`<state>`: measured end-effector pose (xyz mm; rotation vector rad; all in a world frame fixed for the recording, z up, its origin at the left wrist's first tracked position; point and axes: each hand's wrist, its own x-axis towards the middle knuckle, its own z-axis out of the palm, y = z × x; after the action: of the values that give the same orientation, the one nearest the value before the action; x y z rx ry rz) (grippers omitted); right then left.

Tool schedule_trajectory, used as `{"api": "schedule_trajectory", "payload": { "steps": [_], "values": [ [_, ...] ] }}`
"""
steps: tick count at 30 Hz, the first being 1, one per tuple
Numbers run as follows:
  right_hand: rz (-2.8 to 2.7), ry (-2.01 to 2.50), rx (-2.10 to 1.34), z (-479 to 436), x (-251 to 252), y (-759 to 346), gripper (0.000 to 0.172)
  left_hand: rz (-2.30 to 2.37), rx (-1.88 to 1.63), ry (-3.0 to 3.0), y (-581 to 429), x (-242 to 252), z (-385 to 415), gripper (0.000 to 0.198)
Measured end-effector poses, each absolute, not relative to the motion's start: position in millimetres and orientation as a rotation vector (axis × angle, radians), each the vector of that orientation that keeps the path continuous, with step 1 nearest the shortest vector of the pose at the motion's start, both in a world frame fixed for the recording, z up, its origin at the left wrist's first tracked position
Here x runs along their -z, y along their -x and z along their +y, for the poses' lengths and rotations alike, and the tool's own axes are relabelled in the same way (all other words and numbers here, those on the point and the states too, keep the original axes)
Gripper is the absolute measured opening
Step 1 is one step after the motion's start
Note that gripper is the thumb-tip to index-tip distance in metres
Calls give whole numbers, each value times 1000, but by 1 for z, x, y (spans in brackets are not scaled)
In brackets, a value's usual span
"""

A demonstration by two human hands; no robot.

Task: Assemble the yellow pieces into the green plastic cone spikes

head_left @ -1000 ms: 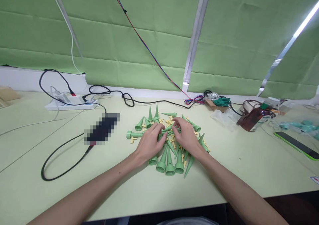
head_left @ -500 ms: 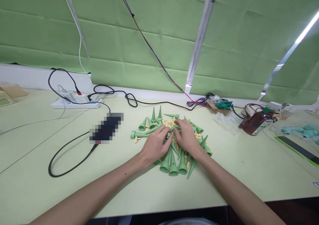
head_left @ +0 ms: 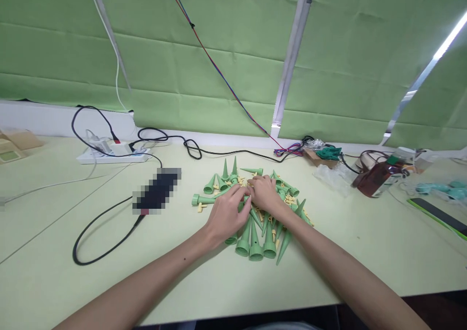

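Green plastic spikes (head_left: 256, 247), hollow cones with round collars, lie in a heap on the table. Small yellow plastic fittings (head_left: 200, 207) are scattered among them. Over the middle of the heap, my left hand (head_left: 228, 210) has its fingers curled inward with the thumb close to them. My right hand (head_left: 264, 193) meets it there, fingers bent and brought together at the left hand's fingertips. Whatever the two hands grip is hidden behind the fingers. Several spikes fan out towards the table's front edge, and two spikes (head_left: 234, 167) stand upright behind my left hand.
A pixelated dark device (head_left: 156, 190) with a black cable lies to the left, near a white power strip (head_left: 113, 157). On the right are a brown bottle (head_left: 375, 178), a clear plastic bag (head_left: 333, 178) and a green-edged phone (head_left: 438, 217). Cables run along the back wall.
My right hand has shifted left, up against the left hand's fingertips, and its fingers have drawn closer together. The left hand stays nearly in place. The camera view has tilted slightly.
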<state>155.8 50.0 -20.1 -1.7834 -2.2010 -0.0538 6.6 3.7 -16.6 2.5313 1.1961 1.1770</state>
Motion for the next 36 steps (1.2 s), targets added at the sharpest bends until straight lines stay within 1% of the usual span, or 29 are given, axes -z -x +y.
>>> {"api": "schedule_trajectory", "payload": {
  "steps": [11,17,24,29,36],
  "values": [
    [-2167,1698,91,50,21,-154,26,1198,-1124,-2526,-5,19,5,11],
    [-1967,1255,32,31,16,-162,34,1219,-1121,-2519,-6,16,5,12],
    [-1874,1007,-144,8,32,-171,27,1241,-1110,-2504,-5,16,6,11],
    [-1793,967,-220,4,32,-173,21,1289,-1093,-2512,-3,16,11,11],
    [-1790,996,-270,6,28,-174,22,1409,-970,-2487,1,17,17,13]
  ]
}}
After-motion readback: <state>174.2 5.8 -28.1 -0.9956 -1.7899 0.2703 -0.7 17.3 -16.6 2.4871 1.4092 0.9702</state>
